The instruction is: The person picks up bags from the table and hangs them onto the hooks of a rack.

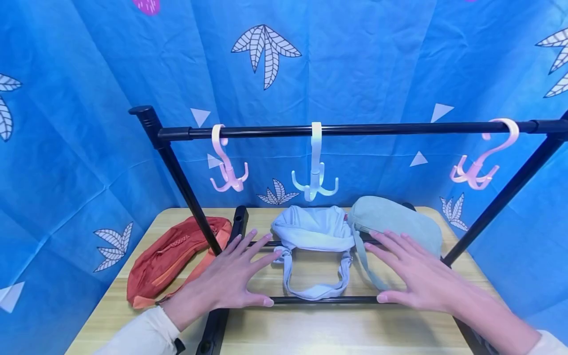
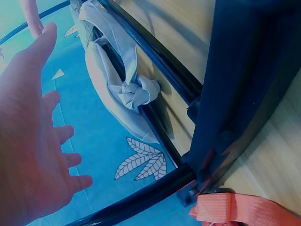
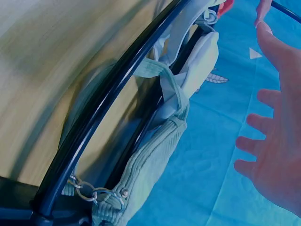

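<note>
We take the pale blue belt bag (image 1: 312, 229) as landmark: it sits on the far lower bar of the black rack, long axis side to side, parallel to the top bar (image 1: 381, 129). Both hands are open and empty, fingers spread, palms over the rack: we put the left hand (image 1: 235, 273) to the near left of the belt bag, the right hand (image 1: 421, 276) to its near right, so the bag lies ahead of and between them. Which hand is nearer we can't call; the gaps look about even. Its strap (image 1: 317, 292) loops toward us, reaching the near lower bar (image 1: 328, 300). Right of the belt bag, close against its end, is the sage-green pouch bag (image 1: 399, 222), long axis slightly slanted; the right hand is the nearer one there. Well left of the belt bag, the rust-red waist pack (image 1: 168, 256) lies on the desk (image 1: 324, 330), long axis slanting from near left to far right, left hand nearer. Above the belt bag we see the pale four-prong hook (image 1: 314, 180) on the top bar; pink hooks hang to either side.
</note>
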`<state>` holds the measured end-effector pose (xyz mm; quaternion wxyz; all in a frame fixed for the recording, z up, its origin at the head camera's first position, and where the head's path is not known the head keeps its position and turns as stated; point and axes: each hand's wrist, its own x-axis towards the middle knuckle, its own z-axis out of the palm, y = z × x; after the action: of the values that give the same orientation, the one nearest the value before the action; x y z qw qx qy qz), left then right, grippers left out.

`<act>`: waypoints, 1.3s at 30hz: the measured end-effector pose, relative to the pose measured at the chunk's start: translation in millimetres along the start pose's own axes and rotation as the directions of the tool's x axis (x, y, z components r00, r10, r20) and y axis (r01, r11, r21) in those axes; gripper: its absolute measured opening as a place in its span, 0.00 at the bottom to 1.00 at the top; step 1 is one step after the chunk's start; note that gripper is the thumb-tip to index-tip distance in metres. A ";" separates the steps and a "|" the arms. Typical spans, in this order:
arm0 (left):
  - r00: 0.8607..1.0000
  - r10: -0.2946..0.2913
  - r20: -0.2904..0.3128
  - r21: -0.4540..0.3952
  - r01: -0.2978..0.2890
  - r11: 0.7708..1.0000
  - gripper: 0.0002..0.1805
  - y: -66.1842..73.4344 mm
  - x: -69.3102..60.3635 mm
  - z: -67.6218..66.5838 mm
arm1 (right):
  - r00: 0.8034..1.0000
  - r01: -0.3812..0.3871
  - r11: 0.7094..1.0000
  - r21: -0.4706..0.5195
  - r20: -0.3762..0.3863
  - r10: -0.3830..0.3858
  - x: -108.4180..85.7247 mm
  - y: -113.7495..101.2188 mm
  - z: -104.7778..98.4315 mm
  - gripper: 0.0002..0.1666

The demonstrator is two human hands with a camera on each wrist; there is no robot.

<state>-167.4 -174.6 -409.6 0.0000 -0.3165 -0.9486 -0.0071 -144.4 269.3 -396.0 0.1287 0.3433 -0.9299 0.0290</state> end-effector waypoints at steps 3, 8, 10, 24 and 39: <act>1.000 0.007 -0.004 -0.003 -0.007 1.000 0.56 0.5 1.3 2.0 | 1.000 -0.004 1.000 0.008 -0.002 0.004 0.7 -1.3 2.8 0.57; 1.000 0.024 -0.008 -0.009 -0.024 1.000 0.55 2.1 2.1 5.8 | 1.000 0.017 1.000 -0.013 -0.019 -0.017 3.3 -2.7 8.7 0.57; 0.999 0.035 -0.006 -0.010 -0.035 0.999 0.55 3.0 2.8 7.4 | 0.999 0.028 1.000 -0.013 -0.019 -0.028 4.9 -3.4 11.0 0.56; 0.993 0.112 -0.019 -0.054 -0.113 0.992 0.49 9.3 11.3 14.1 | 0.998 0.053 0.999 -0.001 -0.016 -0.053 12.8 -9.8 20.8 0.50; 0.978 0.202 -0.060 -0.020 -0.203 0.979 0.40 15.2 18.2 23.2 | 0.992 0.124 0.992 0.024 0.020 -0.125 22.4 -17.5 35.5 0.47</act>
<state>-172.7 -151.2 -432.5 0.0242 -0.4111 -0.9108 -0.0285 -157.3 236.8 -425.1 0.1162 0.4023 -0.9077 0.0278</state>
